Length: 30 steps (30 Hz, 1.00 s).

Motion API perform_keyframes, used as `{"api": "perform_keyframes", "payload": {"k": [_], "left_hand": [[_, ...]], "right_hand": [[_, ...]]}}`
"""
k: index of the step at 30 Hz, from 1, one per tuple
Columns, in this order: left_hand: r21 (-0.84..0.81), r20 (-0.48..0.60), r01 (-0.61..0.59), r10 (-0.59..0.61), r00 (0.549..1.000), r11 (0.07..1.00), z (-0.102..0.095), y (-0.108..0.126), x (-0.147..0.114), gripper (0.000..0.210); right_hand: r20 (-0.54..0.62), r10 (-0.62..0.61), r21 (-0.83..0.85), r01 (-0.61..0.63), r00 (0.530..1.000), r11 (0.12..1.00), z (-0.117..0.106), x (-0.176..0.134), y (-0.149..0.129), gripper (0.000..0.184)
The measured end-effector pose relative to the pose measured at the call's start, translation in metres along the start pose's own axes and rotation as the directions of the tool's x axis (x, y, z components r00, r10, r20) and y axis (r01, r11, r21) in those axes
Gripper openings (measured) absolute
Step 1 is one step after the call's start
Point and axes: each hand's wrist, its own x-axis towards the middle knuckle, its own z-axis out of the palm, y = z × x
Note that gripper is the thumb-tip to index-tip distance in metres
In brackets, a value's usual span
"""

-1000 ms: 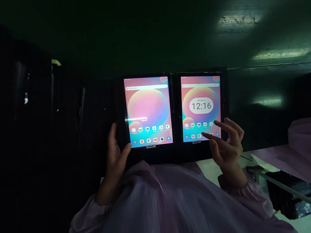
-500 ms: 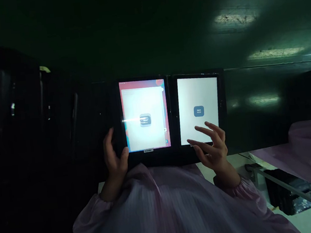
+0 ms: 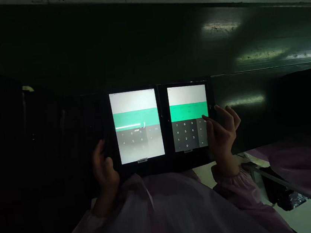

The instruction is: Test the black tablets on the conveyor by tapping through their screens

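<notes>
Two lit tablets lie side by side in front of me. The left tablet (image 3: 134, 100) and the right tablet (image 3: 186, 95) each display a calculator with a white top, a green band and a dark keypad; the left one looks washed out. My left hand (image 3: 105, 169) is beside the left tablet's left edge, fingers loosely bent and apart, holding nothing visible. Over the right tablet's right edge is my right hand (image 3: 223, 137), its index fingertip at the screen by the keypad's upper right. Its other fingers are spread and hold nothing.
A dark green worktop (image 3: 136, 44) reaches back to a pale rail (image 3: 159, 0). Dark shapes stand at the left, hard to make out. At the right are a person's pink garment (image 3: 304, 163) and black items (image 3: 285, 197) below the table.
Both screens went from a pale page with a calculator icon to calculator keypads. My right hand moved right and up from the screen's lower part. My left hand drew slightly away from its tablet.
</notes>
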Motion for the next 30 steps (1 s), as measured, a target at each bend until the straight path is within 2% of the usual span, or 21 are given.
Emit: {"api": "perform_keyframes", "payload": {"k": [6, 8, 12, 16, 18, 22, 26, 30], "left_hand": [[0.027, -0.031, 0.001, 0.000, 1.000, 1.000, 0.003, 0.002, 0.003, 0.053], [0.033, -0.035, -0.004, 0.005, 0.999, 0.999, 0.003, 0.002, 0.003, 0.052], [0.047, -0.043, -0.008, 0.010, 0.999, 0.999, 0.003, 0.001, 0.004, 0.054], [0.041, -0.064, 0.005, -0.002, 0.998, 0.999, 0.004, -0.001, 0.004, 0.054], [0.006, -0.071, 0.021, -0.020, 0.997, 1.000, 0.005, 0.000, 0.005, 0.055], [-0.168, -0.110, 0.014, -0.033, 0.993, 0.986, 0.009, 0.002, 0.007, 0.051], [-0.211, -0.112, 0.012, -0.037, 0.993, 0.977, 0.010, 0.002, 0.008, 0.048], [-0.183, -0.105, 0.019, -0.039, 0.994, 0.983, 0.010, 0.002, 0.008, 0.048]], "right_hand": [[0.075, 0.044, -0.002, -0.043, 0.996, 0.999, 0.019, 0.005, 0.002, 0.027], [0.063, 0.050, -0.014, -0.049, 0.997, 0.999, 0.022, 0.006, 0.005, 0.026], [-0.027, 0.076, -0.073, -0.078, 0.997, 0.994, 0.021, 0.008, 0.011, 0.027], [0.020, 0.032, -0.013, -0.032, 0.999, 0.999, 0.019, 0.009, 0.008, 0.026], [0.037, 0.027, 0.019, -0.028, 0.999, 0.999, 0.018, 0.009, 0.008, 0.025], [0.012, 0.093, 0.039, -0.094, 0.996, 0.995, 0.015, 0.009, 0.014, 0.026], [-0.004, 0.001, 0.071, -0.001, 1.000, 0.997, 0.006, 0.007, 0.005, 0.025], [0.059, -0.091, 0.140, 0.082, 0.994, 0.987, 0.002, -0.001, -0.016, 0.023]]}}
